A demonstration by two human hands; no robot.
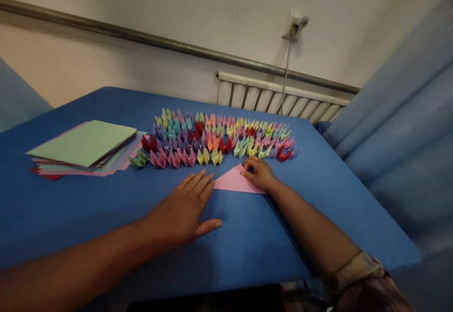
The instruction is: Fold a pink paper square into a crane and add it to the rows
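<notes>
A pink sheet of origami paper (236,181), folded into a triangle, lies on the blue table in front of me. My left hand (191,203) is stretched flat, fingers out and thumb apart, with its fingertips at the paper's left corner. At the top of the triangle, the curled fingers of my right hand (260,172) pinch the paper's edge. Just beyond both hands stand rows of small folded paper cranes (212,137) in many colours.
A stack of coloured paper sheets (88,144), pale green on top, lies on the left of the blue table (106,203). Behind are a wall rail (159,40), a radiator (276,97) and a socket (293,26) with a cord. A blue curtain (396,104) hangs at the right.
</notes>
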